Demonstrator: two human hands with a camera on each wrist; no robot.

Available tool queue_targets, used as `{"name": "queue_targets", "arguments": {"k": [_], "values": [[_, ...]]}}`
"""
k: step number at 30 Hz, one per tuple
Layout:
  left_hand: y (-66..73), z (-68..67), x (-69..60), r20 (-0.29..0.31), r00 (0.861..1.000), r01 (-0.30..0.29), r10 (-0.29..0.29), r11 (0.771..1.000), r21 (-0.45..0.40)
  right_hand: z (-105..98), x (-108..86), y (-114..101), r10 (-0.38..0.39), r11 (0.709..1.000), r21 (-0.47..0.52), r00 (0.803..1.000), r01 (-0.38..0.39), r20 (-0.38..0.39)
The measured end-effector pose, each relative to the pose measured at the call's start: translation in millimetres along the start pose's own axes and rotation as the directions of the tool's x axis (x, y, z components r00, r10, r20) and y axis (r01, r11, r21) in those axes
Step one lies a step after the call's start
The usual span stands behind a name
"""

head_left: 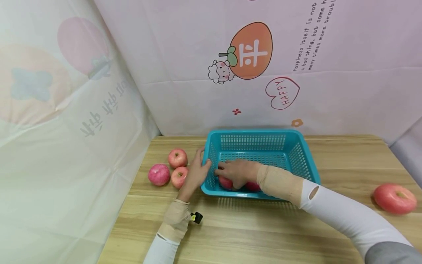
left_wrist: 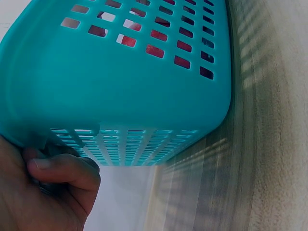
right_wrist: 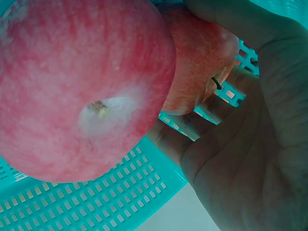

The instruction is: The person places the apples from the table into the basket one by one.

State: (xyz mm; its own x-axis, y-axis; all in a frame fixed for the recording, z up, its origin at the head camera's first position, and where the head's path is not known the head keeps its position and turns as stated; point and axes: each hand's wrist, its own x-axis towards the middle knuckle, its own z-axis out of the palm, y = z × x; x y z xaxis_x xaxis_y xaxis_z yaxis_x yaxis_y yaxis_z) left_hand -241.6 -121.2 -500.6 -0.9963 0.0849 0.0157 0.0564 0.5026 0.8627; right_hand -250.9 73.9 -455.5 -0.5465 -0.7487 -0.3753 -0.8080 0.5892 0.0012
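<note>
A turquoise plastic basket [head_left: 298, 161] with lattice walls stands on the table. My left hand [head_left: 197, 172] grips its left rim, thumb at the inner side; the left wrist view shows the curled thumb [left_wrist: 67, 171] close up beside the basket wall [left_wrist: 110, 91]. Inside the basket, my right hand [head_left: 239, 171] holds a red apple [head_left: 225, 182] near the left front corner. In the right wrist view its fingers and thumb curve round that apple [right_wrist: 202, 62]. A second apple [right_wrist: 86, 86] lies close by in the basket, partly under the right wrist in the head view.
Left of the basket, three apples sit together: one at the back [head_left: 178, 158], a pinker one [head_left: 159, 174], and one by the left wrist [head_left: 179, 177]. Another apple [head_left: 395, 198] rests at the table's far right. Printed cloth [head_left: 184, 106] hangs behind the wooden table [head_left: 230, 234].
</note>
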Motion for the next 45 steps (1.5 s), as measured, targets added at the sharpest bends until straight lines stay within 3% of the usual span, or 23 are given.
{"name": "queue_targets", "arguments": {"k": [7,18,29,45], "values": [[-1.5,0.9,-1.6,0.004,1.0,0.005,-0.005,1.0,-0.022,0,0.6,-1,0.017,1.0,0.005,1.0,-0.017,0.014],[-5.3,1.8,-1.6,-0.001,1.0,0.0,0.0,1.0,-0.013,-9,-8.1,5,0.033,0.998,0.054,0.999,-0.031,-0.029],[-3.4,1.5,-2.8,-0.024,1.0,-0.007,0.007,1.0,-0.017,-19,-29.1,19,0.076,0.996,0.056,0.993,-0.072,-0.091],[-0.9,2.4,1.3,-0.033,0.999,0.007,-0.007,1.0,-0.003,-20,-67.0,49,0.2,0.968,0.176,0.972,-0.176,-0.126]]}}
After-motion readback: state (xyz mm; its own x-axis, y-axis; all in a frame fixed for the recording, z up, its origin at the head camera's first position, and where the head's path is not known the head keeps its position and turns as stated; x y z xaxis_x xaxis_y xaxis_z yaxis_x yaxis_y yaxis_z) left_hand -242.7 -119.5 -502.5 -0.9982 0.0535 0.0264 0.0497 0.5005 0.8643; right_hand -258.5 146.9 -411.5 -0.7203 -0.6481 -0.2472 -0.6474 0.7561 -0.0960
